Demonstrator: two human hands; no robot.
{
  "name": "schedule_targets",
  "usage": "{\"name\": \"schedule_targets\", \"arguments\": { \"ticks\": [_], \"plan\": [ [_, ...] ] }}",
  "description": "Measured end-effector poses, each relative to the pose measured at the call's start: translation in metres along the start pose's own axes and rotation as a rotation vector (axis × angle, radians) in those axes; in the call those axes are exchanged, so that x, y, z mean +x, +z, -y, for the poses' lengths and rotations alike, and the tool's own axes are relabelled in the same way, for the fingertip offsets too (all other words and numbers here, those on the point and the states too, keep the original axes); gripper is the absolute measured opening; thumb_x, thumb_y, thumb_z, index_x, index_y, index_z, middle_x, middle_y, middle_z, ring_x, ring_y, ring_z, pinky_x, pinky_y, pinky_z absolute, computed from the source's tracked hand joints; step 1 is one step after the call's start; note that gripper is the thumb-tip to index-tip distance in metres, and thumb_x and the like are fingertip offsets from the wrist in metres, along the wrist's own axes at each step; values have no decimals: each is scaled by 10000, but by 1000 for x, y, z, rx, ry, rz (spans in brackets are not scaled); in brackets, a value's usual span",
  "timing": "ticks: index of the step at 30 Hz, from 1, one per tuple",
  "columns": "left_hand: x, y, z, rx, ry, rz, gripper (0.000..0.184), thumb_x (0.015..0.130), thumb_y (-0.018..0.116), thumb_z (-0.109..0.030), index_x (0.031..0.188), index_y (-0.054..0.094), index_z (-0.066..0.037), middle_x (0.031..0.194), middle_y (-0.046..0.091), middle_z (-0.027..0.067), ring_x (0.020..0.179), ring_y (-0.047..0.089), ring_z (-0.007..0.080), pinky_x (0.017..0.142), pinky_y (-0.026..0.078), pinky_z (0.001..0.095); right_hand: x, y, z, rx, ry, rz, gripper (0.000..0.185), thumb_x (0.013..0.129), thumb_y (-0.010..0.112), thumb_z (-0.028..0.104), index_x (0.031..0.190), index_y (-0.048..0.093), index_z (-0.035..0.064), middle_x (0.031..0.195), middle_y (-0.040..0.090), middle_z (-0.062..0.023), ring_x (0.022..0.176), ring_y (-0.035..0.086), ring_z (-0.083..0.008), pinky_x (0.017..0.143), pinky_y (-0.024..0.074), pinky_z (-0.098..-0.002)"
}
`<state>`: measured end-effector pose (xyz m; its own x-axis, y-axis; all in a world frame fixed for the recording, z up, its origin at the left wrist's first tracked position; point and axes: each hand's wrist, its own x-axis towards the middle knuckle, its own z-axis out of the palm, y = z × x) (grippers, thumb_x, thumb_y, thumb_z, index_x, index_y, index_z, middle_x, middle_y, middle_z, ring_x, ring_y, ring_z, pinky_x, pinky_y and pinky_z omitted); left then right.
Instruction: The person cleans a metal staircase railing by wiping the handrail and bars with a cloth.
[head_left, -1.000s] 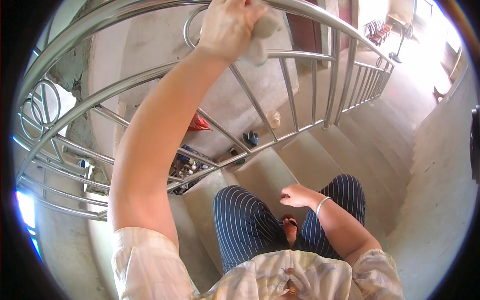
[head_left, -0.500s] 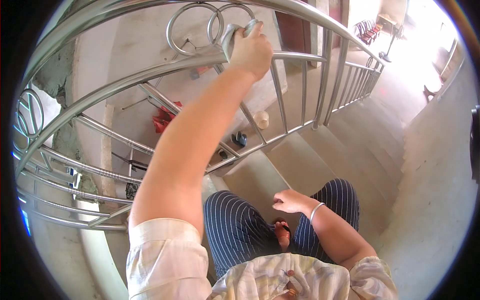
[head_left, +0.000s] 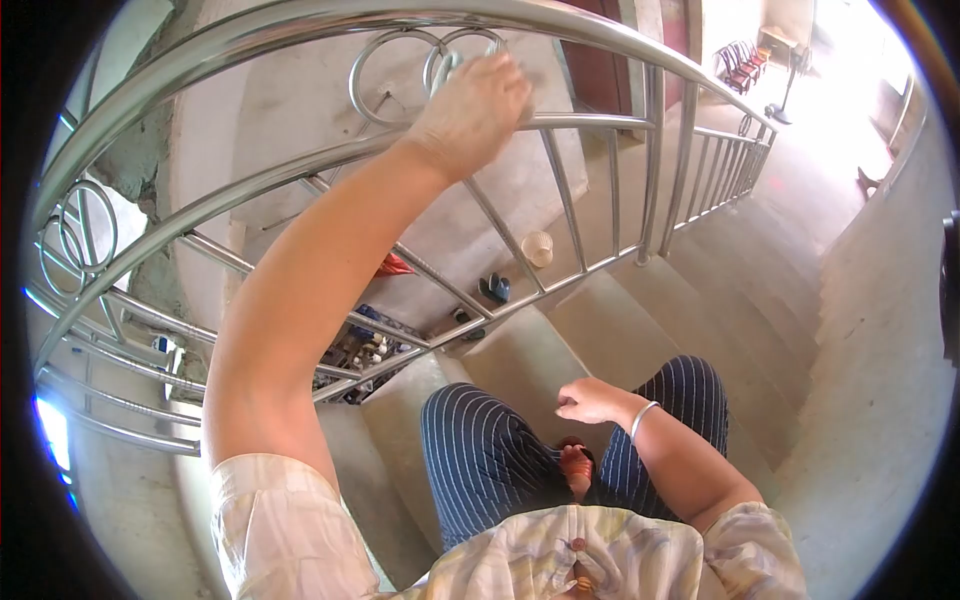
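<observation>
My left hand [head_left: 472,112] reaches up to the stainless steel stair railing [head_left: 548,122], at a pair of interlocking metal rings [head_left: 357,84] set between two rails. It is closed on a pale cloth [head_left: 447,68], mostly hidden behind the fingers, and pressed against the right-hand ring. The hand is slightly blurred. Near my right knee, my right hand [head_left: 592,402] hangs with its fingers curled in and nothing visible in them. A pale bangle [head_left: 643,420] circles that wrist.
Concrete steps [head_left: 625,310] descend to the right beside a plain wall [head_left: 880,400]. Through the bars, a whitish basket [head_left: 538,249] and dark shoes [head_left: 494,288] lie below. Red chairs [head_left: 740,66] and a standing fan [head_left: 793,82] are at the far right.
My left hand has turned and moved a little left and down along the rings with the cloth. The view has shifted slightly; my right hand keeps its pose.
</observation>
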<state>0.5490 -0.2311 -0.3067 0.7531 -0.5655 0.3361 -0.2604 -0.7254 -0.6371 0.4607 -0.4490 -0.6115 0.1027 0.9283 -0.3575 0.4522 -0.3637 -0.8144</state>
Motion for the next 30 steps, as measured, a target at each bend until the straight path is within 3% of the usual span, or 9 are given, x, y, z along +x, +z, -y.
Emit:
{"name": "schedule_targets", "arguments": {
  "ticks": [4, 8, 11, 13, 15, 19, 24, 26, 30],
  "plan": [
    [4, 7, 28, 210, -15, -34, 372, 632, 597, -90, 989, 544, -3, 1080, 509, 116, 1126, 408, 270, 947, 344, 354, 3, 5, -3, -43, -24, 20, 341, 765, 524, 312, 927, 595, 21, 855, 604, -185, 819, 571, -330, 710, 434, -402],
    [-1, 29, 25, 104, -11, -39, 351, 652, 574, -74, 993, 540, -4, 1110, 485, 108, 1146, 391, 252, 939, 355, 343, -2, 3, -2, -7, -3, -20, 345, 758, 523, 304, 931, 590, 12, 837, 603, -190, 803, 573, -335, 702, 436, -407],
    [-1, 45, 6, 9, -173, -29, 323, 675, 556, -65, 995, 543, -21, 1140, 467, 80, 1164, 370, 237, 919, 375, 362, -2, 3, -1, 66, 52, 16, 346, 755, 524, 303, 925, 589, 9, 826, 603, -194, 791, 573, -342, 698, 437, -412],
    [-1, 56, -9, 33, -308, 5, 286, 700, 531, -65, 984, 545, -37, 1154, 458, 65, 1177, 355, 240, 899, 388, 392, -6, -5, 10, -84, 42, 65, 347, 798, 530, 288, 996, 557, 5, 885, 618, -160, 827, 590, -284, 724, 448, -348],
    [-1, 64, -18, 31, -317, -55, 272, 710, 521, -77, 980, 552, -55, 1131, 480, 50, 1174, 361, 246, 878, 395, 405, -3, 0, 4, -75, 48, 69, 345, 797, 531, 287, 994, 559, 5, 883, 618, -160, 822, 591, -285, 721, 448, -349],
    [-4, 58, -29, 130, -272, 116, 189, 717, 523, -102, 891, 591, -79, 1028, 542, 37, 1147, 388, 223, 838, 396, 368, 2, 4, -5, -31, -10, -15, 348, 769, 534, 326, 922, 591, 19, 843, 601, -189, 813, 566, -342, 721, 433, -411],
    [-18, 30, -25, 163, -159, 203, 155, 738, 507, -131, 829, 631, -109, 868, 584, 5, 1006, 457, 193, 757, 389, 328, 5, 4, -12, -18, 32, -27, 335, 773, 539, 319, 921, 594, 24, 866, 603, -180, 830, 569, -328, 727, 433, -403],
    [-28, 9, -25, 112, -105, 382, 147, 739, 505, -126, 812, 631, -104, 856, 582, 13, 961, 467, 185, 752, 390, 335, 6, 3, -13, -49, 22, -27, 332, 774, 539, 318, 924, 594, 26, 870, 603, -177, 833, 571, -322, 728, 434, -399],
    [-67, -19, -13, 155, -176, 224, 161, 710, 506, -104, 839, 602, -91, 914, 563, 30, 952, 468, 194, 743, 400, 363, 4, -9, -3, -33, 61, -18, 328, 777, 542, 294, 952, 588, 21, 889, 612, -166, 837, 585, -296, 737, 446, -362]
  ]
}}
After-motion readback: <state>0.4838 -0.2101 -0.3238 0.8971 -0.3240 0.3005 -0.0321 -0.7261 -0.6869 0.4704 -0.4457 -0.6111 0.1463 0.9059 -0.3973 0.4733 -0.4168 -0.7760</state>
